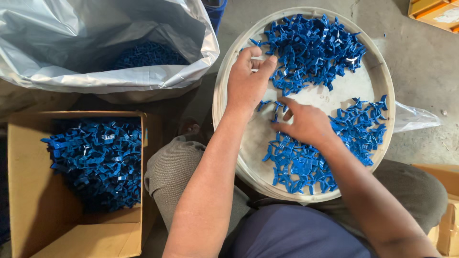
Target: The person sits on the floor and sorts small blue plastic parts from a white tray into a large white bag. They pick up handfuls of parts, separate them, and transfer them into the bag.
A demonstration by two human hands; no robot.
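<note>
Blue clips [311, 48] (two heaps) in one tray [377, 62], two hands [246, 83] sorting.

We see a grey concrete floor [420, 62] carrying everything here. At six o'clock a round white tray [382, 81] sits propped over the seated person's knees, not flat on the floor. At nine o'clock a cardboard box [28, 191] of blue plastic clips [95, 162] stands on it. At eleven o'clock a silvery plastic bag [71, 43] rests there, and at one o'clock an orange crate's [435, 12] corner.
</note>
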